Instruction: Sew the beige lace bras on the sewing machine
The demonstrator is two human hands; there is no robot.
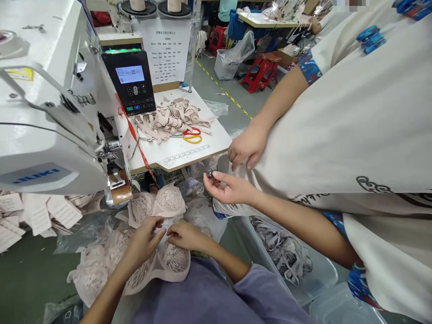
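my left hand, my right hand: slightly apart, at lace bras | grip: i cannot tell | scissors: far, on desk

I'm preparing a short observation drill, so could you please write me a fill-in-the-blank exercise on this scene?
1. The person's left hand and right hand are at pale pink bras with cups of patterned ____.
2. The label on the large white sewing machine reads ____.
3. The steel-bladed scissors have one red handle loop and one ____ loop.
4. Tangled narrow beige fabric strips lie on the flat ____ tabletop.

Missing words: lace; JUKI; yellow; white.
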